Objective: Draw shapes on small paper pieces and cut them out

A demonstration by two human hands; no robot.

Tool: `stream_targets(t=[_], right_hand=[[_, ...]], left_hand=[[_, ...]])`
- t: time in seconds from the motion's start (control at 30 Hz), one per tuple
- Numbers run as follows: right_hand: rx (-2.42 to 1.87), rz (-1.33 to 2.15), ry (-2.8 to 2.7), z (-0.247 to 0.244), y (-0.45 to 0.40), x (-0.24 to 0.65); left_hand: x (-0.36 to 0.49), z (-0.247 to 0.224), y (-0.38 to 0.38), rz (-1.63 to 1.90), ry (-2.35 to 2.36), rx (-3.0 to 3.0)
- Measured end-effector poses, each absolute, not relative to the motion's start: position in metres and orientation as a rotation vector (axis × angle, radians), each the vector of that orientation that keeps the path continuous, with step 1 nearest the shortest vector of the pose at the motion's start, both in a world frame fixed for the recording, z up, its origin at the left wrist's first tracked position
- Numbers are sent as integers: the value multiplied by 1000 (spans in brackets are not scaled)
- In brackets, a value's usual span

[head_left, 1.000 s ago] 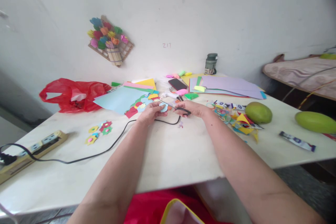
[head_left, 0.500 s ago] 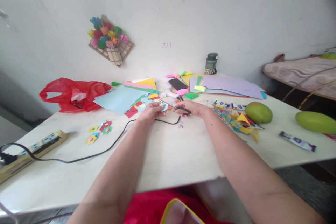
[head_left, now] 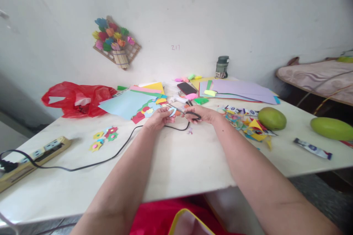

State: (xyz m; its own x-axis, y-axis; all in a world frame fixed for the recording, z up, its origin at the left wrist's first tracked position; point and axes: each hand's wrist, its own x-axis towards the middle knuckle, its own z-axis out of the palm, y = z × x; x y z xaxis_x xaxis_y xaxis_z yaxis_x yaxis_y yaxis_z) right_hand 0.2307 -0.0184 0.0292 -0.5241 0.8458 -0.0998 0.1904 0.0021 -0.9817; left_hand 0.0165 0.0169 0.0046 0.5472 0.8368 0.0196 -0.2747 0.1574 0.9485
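Note:
My left hand (head_left: 159, 117) is closed on a small light blue piece of paper (head_left: 173, 111), pinched between thumb and fingers. In my right hand (head_left: 200, 113) is a pair of scissors (head_left: 179, 109) with dark handles, its blades pointing left and lying against the blue paper. Both hands are over the middle of the white table (head_left: 190, 165). Cut paper shapes (head_left: 145, 111) in red, yellow and green lie just beyond my left hand. Behind the scissors is a white glue gun (head_left: 179, 100), partly hidden.
Paper flowers (head_left: 111, 133) lie at left, near a power strip (head_left: 35, 159) whose black cord (head_left: 110, 156) crosses to the middle. A red plastic bag (head_left: 78, 99) and paper sheets (head_left: 239, 89) are further back. At right are paper scraps (head_left: 255, 128), mangoes (head_left: 272, 118) and a tube (head_left: 312, 148).
The light blue paper has turned slightly in my left hand, and the scissor blades now lie across it a little differently. Otherwise both hands stay in nearly the same place.

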Motion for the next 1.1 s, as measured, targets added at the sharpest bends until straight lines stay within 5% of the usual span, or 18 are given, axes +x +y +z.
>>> stream_targets(t=[1.1], right_hand=[[-990,1593,-1724,25,-16,232]], left_hand=[[21,5,18,884,568,1094]])
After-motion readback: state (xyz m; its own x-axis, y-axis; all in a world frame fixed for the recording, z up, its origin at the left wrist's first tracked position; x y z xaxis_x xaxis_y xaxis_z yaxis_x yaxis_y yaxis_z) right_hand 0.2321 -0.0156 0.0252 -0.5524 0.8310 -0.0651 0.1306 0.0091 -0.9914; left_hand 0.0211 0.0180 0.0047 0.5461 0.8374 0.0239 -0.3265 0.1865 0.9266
